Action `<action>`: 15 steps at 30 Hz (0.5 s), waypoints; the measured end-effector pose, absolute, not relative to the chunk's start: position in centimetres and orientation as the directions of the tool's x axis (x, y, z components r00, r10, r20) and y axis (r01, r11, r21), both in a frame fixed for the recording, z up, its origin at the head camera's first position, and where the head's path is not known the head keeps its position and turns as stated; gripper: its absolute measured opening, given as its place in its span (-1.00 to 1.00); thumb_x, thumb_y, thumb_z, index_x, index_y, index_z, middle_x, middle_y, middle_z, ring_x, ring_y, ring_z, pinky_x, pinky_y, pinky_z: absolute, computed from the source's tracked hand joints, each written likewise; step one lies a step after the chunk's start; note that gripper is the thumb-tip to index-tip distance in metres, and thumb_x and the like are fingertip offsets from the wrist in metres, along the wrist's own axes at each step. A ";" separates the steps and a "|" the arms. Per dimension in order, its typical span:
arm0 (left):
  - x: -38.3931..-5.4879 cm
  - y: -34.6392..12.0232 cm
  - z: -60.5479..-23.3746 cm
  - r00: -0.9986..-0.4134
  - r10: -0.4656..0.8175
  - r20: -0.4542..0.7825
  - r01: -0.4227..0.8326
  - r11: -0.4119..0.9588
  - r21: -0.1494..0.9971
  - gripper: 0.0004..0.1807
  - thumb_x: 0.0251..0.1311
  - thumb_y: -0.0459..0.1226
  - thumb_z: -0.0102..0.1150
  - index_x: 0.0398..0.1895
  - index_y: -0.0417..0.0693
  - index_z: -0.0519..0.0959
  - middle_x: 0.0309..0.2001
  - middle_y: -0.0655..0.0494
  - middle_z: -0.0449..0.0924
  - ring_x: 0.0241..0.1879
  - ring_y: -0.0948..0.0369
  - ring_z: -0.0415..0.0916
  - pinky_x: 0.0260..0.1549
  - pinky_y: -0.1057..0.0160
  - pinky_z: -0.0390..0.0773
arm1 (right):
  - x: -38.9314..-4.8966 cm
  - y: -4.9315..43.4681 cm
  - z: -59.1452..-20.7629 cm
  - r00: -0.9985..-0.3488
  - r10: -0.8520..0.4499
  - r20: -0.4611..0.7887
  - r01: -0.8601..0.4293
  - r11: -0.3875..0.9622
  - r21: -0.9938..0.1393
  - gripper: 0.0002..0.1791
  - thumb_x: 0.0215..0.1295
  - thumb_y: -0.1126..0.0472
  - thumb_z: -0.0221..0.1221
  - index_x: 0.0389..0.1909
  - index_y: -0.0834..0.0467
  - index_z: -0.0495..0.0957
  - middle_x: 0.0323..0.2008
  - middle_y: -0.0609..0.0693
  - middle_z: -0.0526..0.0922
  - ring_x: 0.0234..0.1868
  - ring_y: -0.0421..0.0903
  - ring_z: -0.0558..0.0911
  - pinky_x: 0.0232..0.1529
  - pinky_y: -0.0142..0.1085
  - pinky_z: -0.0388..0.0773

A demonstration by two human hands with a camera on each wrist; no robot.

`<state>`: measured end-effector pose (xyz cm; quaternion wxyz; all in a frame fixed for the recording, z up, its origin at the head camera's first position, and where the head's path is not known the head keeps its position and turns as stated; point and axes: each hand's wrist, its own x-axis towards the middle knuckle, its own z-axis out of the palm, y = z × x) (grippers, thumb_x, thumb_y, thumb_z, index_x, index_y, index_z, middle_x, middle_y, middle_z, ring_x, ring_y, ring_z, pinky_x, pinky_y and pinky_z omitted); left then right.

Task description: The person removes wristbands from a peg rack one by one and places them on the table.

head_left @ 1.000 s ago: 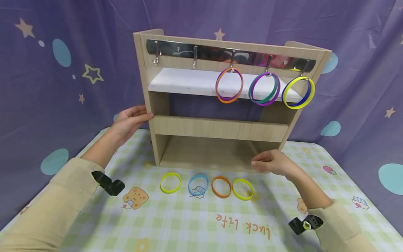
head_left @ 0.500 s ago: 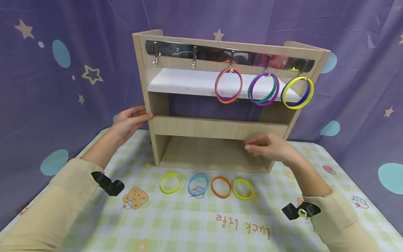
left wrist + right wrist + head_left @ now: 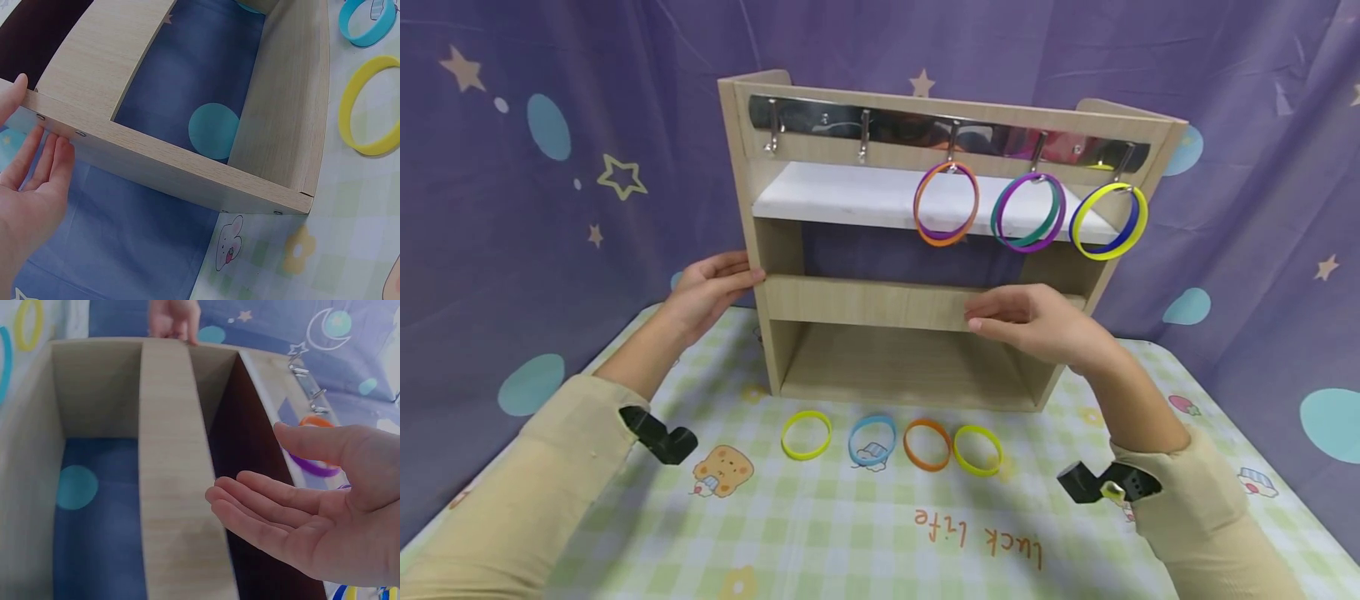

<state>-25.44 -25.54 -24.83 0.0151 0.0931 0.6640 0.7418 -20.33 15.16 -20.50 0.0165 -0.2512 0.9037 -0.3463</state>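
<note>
A small pale-wood shelf unit (image 3: 880, 302) stands upright with a row of metal hooks along its top. At its left side panel (image 3: 181, 169), my left hand (image 3: 703, 293) holds the edge, thumb on the front edge and fingers against the outer face. My right hand (image 3: 1045, 325) hovers before the right part of the middle crossbar (image 3: 172, 456), holding nothing, its fingers loosely extended. Orange and purple wristbands (image 3: 973, 208), purple and green wristbands (image 3: 1062, 212), and yellow and blue wristbands (image 3: 1142, 221) hang in pairs from the three right hooks. The two left hooks (image 3: 864, 137) hold nothing.
In front of the unit, a yellow wristband (image 3: 786, 447), a blue wristband (image 3: 852, 446), an orange wristband (image 3: 910, 450) and another yellow wristband (image 3: 998, 454) lie in a row on the checked tablecloth (image 3: 820, 533). A purple curtain (image 3: 625, 83) hangs behind.
My right hand has risen from the unit's lower right corner to the middle crossbar, shifting slightly left. My left hand stays on the side panel, and the wristbands keep their places.
</note>
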 end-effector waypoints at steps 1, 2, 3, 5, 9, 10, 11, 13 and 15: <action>-25.5 -25.5 -24.8 -0.982 0.145 0.121 0.105 -0.114 0.988 -0.17 0.24 -0.37 0.20 0.47 -0.36 -0.02 -0.09 0.28 0.51 -0.11 0.45 0.55 -0.05 0.60 0.54 | -20.3 15.0 -20.3 -0.871 -0.468 0.152 -0.447 0.625 -0.640 -0.63 0.34 0.14 0.18 0.09 0.25 0.57 0.00 0.17 0.69 -0.02 -0.17 0.67 -0.03 -0.50 0.58; -25.5 -25.5 -24.9 -0.982 0.143 0.125 0.109 -0.114 0.987 -0.17 0.24 -0.37 0.21 0.47 -0.36 -0.02 -0.09 0.28 0.51 -0.11 0.45 0.55 -0.05 0.60 0.54 | -20.3 14.9 -20.1 -0.868 -0.469 0.160 -0.452 0.615 -0.646 -0.62 0.34 0.15 0.18 0.10 0.24 0.56 0.02 0.17 0.68 -0.01 -0.16 0.67 -0.04 -0.52 0.58; -25.5 -25.5 -24.9 -0.981 0.144 0.127 0.110 -0.117 0.987 -0.17 0.24 -0.37 0.21 0.47 -0.37 -0.02 -0.10 0.28 0.52 -0.12 0.45 0.56 -0.05 0.60 0.54 | -20.2 14.8 -19.9 -0.868 -0.468 0.166 -0.452 0.606 -0.654 -0.61 0.35 0.15 0.18 0.12 0.24 0.55 0.04 0.17 0.67 0.01 -0.14 0.67 -0.03 -0.52 0.59; -25.6 -25.6 -24.9 -0.981 0.143 0.131 0.114 -0.120 0.986 -0.18 0.24 -0.37 0.21 0.46 -0.38 -0.01 -0.10 0.28 0.53 -0.12 0.44 0.56 -0.05 0.60 0.54 | -20.2 14.4 -19.5 -0.866 -0.466 0.179 -0.455 0.586 -0.671 -0.59 0.35 0.14 0.18 0.16 0.21 0.52 0.08 0.16 0.65 0.06 -0.10 0.66 -0.01 -0.52 0.59; -25.7 -25.6 -25.0 -0.981 0.143 0.129 0.113 -0.117 0.987 -0.19 0.24 -0.37 0.20 0.46 -0.37 0.00 -0.10 0.29 0.54 -0.11 0.44 0.56 -0.04 0.59 0.53 | -19.9 13.6 -18.9 -0.863 -0.458 0.211 -0.456 0.529 -0.715 -0.55 0.36 0.17 0.16 0.23 0.21 0.45 0.14 0.16 0.61 0.15 -0.01 0.61 0.00 -0.55 0.58; -25.7 -25.6 -25.0 -0.981 0.142 0.130 0.113 -0.120 0.986 -0.19 0.24 -0.37 0.20 0.46 -0.37 0.00 -0.10 0.30 0.54 -0.11 0.44 0.56 -0.04 0.59 0.53 | -19.9 13.4 -18.8 -0.862 -0.456 0.221 -0.456 0.509 -0.730 -0.54 0.36 0.19 0.16 0.25 0.21 0.43 0.16 0.17 0.59 0.17 0.00 0.60 -0.01 -0.59 0.56; -25.7 -25.6 -25.0 -0.982 0.141 0.130 0.113 -0.120 0.986 -0.19 0.24 -0.38 0.20 0.46 -0.37 0.00 -0.11 0.30 0.54 -0.11 0.44 0.56 -0.04 0.59 0.53 | -19.9 13.2 -18.7 -0.862 -0.451 0.231 -0.455 0.490 -0.743 -0.52 0.36 0.21 0.16 0.27 0.23 0.40 0.18 0.17 0.58 0.18 0.00 0.59 -0.01 -0.60 0.56; -25.6 -25.6 -24.9 -0.982 0.140 0.130 0.113 -0.125 0.986 -0.20 0.24 -0.38 0.20 0.45 -0.38 0.01 -0.11 0.30 0.55 -0.12 0.44 0.57 -0.04 0.58 0.53 | -19.8 12.7 -18.6 -0.867 -0.430 0.253 -0.449 0.451 -0.772 -0.50 0.36 0.23 0.15 0.29 0.24 0.37 0.20 0.17 0.56 0.20 -0.01 0.58 0.00 -0.61 0.54; -25.5 -25.6 -24.9 -0.981 0.141 0.131 0.112 -0.133 0.985 -0.20 0.24 -0.39 0.19 0.45 -0.39 0.01 -0.11 0.29 0.55 -0.12 0.43 0.57 -0.03 0.58 0.53 | -19.8 12.3 -18.4 -0.875 -0.401 0.271 -0.437 0.413 -0.799 -0.50 0.36 0.23 0.16 0.29 0.24 0.36 0.20 0.16 0.55 0.19 -0.07 0.59 0.02 -0.61 0.54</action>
